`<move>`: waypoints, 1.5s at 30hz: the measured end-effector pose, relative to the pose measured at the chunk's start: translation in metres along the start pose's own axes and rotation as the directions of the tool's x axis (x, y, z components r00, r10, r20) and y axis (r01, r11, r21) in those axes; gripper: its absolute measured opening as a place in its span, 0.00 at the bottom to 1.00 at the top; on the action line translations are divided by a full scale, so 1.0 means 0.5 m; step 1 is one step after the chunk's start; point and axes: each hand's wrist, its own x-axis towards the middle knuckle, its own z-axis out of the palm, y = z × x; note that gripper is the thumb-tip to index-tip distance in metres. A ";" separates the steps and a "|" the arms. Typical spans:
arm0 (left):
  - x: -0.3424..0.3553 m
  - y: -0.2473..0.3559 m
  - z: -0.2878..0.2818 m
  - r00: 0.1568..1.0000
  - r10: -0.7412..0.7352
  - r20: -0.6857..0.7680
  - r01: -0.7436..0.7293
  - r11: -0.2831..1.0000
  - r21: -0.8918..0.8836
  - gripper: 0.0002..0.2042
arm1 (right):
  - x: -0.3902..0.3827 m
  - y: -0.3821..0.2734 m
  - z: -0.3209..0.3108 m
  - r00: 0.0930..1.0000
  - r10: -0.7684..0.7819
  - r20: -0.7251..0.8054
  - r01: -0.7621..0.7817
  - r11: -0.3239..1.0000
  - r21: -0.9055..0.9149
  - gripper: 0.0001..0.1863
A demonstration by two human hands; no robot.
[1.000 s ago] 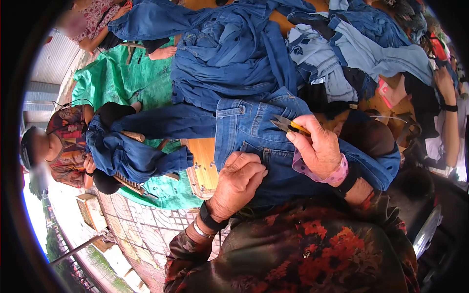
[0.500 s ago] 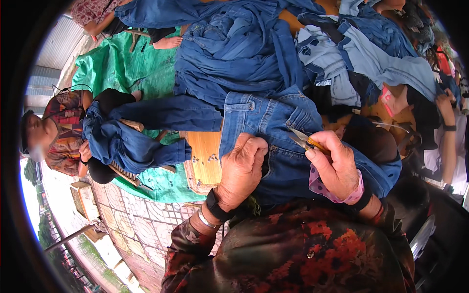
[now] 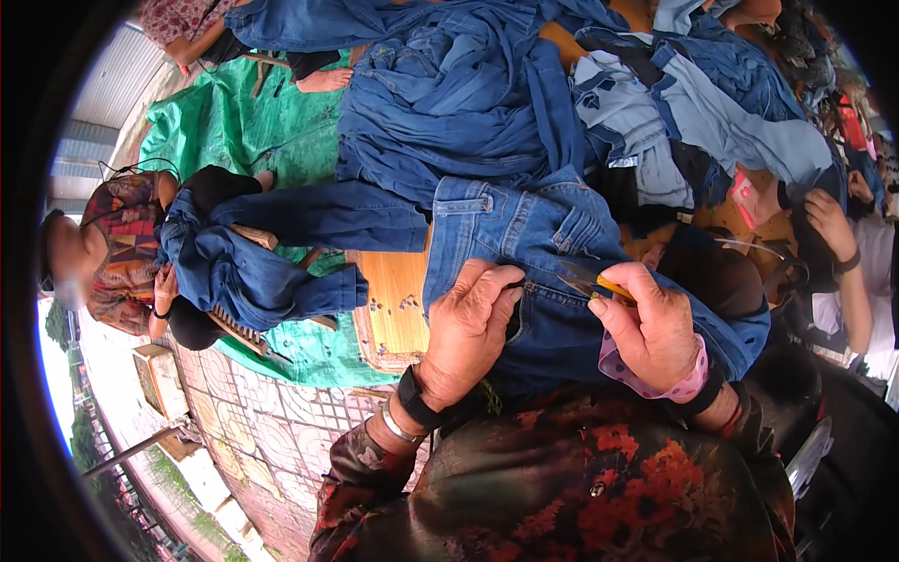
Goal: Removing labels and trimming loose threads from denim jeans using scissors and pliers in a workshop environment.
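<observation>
A pair of blue jeans [image 3: 546, 245] lies spread in front of me, its waistband toward the left. My left hand [image 3: 468, 323] is closed in a pinch on the denim beside a pocket opening. Over the jeans, my right hand [image 3: 654, 330] holds small yellow-handled thread snips [image 3: 613, 287]. Their pointed blades are parted and aim left toward my left fingertips, a short gap away. Whether a thread lies between the blades is too small to tell.
A large heap of blue jeans [image 3: 454, 103] rises just beyond. Lighter denim [image 3: 726, 117] lies at the far right. A wooden board [image 3: 398, 304] with small dark bits is at my left, over a green sheet [image 3: 253, 131]. A seated person [image 3: 122, 248] handles other jeans.
The snips and my right hand have shifted slightly right and down, away from my left hand. My left hand stays on the denim, its fingertips moved a little to the right.
</observation>
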 end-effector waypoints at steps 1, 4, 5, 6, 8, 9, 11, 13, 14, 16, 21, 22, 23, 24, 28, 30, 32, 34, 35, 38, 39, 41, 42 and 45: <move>0.003 -0.003 0.000 1.000 0.000 0.001 0.000 1.000 0.000 0.09 | -0.002 0.002 0.000 1.000 0.010 -0.006 -0.010 1.000 0.012 0.12; 0.015 -0.006 0.004 0.997 0.066 0.037 -0.066 0.998 0.015 0.08 | -0.010 0.012 -0.009 0.998 0.028 -0.052 -0.027 1.000 0.014 0.11; 0.017 -0.004 0.003 0.999 0.044 -0.025 -0.044 0.999 -0.018 0.08 | -0.014 0.014 -0.013 0.998 0.032 -0.055 -0.031 0.999 0.012 0.11; 0.019 -0.002 0.001 0.996 0.019 -0.085 -0.024 0.998 -0.051 0.08 | -0.018 0.017 -0.020 0.997 0.068 -0.049 -0.065 0.996 0.060 0.11; 0.017 0.009 -0.009 0.996 0.007 -0.092 -0.016 0.995 -0.097 0.07 | -0.027 0.026 -0.024 0.994 0.081 -0.079 -0.071 0.991 0.115 0.09; 0.018 0.025 -0.015 0.998 0.002 -0.067 -0.010 0.993 -0.116 0.06 | -0.029 0.028 -0.027 0.992 0.088 -0.086 -0.078 0.991 0.113 0.09; 0.024 0.045 -0.004 0.994 0.109 0.020 -0.108 0.992 -0.071 0.06 | -0.033 0.029 -0.034 0.992 0.112 -0.059 -0.104 0.988 0.118 0.09; 0.030 0.059 0.013 0.983 0.171 0.065 -0.173 0.985 0.016 0.07 | -0.035 0.025 -0.034 0.990 0.128 -0.060 -0.120 0.985 0.127 0.09; 0.033 0.064 0.023 0.976 0.186 0.113 -0.204 0.964 0.173 0.08 | -0.035 0.023 -0.033 0.988 0.142 -0.058 -0.133 0.981 0.140 0.09; 0.036 0.068 0.042 0.964 0.214 0.155 -0.257 0.895 0.364 0.10 | -0.036 0.023 -0.033 0.989 0.124 -0.078 -0.113 0.984 0.140 0.09; 0.022 0.037 0.043 0.975 0.190 0.118 -0.211 0.955 0.208 0.08 | -0.047 0.031 -0.040 0.988 0.138 -0.067 -0.125 0.978 0.166 0.08; 0.017 0.029 0.031 0.989 0.119 0.084 -0.120 0.993 0.005 0.06 | -0.049 0.037 -0.041 0.990 0.118 -0.074 -0.103 0.978 0.181 0.09; 0.007 0.029 0.021 0.999 -0.015 0.046 0.024 0.982 -0.189 0.04 | -0.055 0.040 -0.040 0.991 0.104 -0.085 -0.086 0.977 0.193 0.09; 0.001 0.026 0.008 0.998 -0.042 0.040 0.050 0.971 -0.234 0.04 | -0.059 0.042 -0.038 0.990 0.109 -0.089 -0.090 0.977 0.195 0.09; -0.020 0.020 -0.038 0.989 -0.096 -0.113 0.070 0.974 -0.213 0.04 | -0.066 0.047 -0.037 0.991 0.097 -0.087 -0.079 0.978 0.193 0.09; -0.031 -0.017 -0.079 0.915 -0.170 -0.365 0.067 0.958 -0.281 0.04 | -0.064 0.046 -0.043 0.991 0.100 -0.093 -0.081 0.978 0.192 0.09; -0.043 -0.071 -0.151 0.876 -0.163 -0.454 0.151 0.986 -0.064 0.06 | -0.060 0.043 -0.053 0.985 0.164 -0.058 -0.146 0.961 0.236 0.10; -0.049 -0.094 -0.184 0.843 -0.169 -0.511 0.302 0.935 0.188 0.08 | -0.056 0.041 -0.057 0.983 0.166 -0.075 -0.146 0.965 0.219 0.10; -0.049 -0.095 -0.187 0.838 -0.128 -0.530 0.366 0.853 0.372 0.08 | -0.055 0.044 -0.056 0.980 0.178 -0.093 -0.158 0.968 0.193 0.11; -0.034 -0.066 -0.183 0.938 -0.082 -0.338 0.128 0.985 0.117 0.07 | -0.046 0.054 -0.030 0.968 0.076 -0.238 -0.035 0.985 0.169 0.14; -0.017 -0.035 -0.166 0.946 -0.137 -0.295 0.150 0.989 0.021 0.05 | -0.042 0.054 -0.031 0.967 0.075 -0.243 -0.036 0.986 0.163 0.14; 0.031 0.009 -0.128 0.994 -0.053 -0.096 0.045 0.996 -0.077 0.06 | -0.033 0.058 -0.036 0.969 0.104 -0.224 -0.120 0.991 -0.059 0.18; 0.051 0.036 -0.110 0.998 -0.005 -0.056 0.000 0.995 -0.098 0.06 | -0.030 0.059 -0.035 0.976 0.093 -0.196 -0.126 0.979 -0.162 0.16; 0.103 0.079 -0.059 0.985 0.153 0.077 -0.144 0.984 -0.106 0.06 | -0.035 0.062 -0.036 0.995 0.034 -0.090 -0.051 0.981 -0.189 0.11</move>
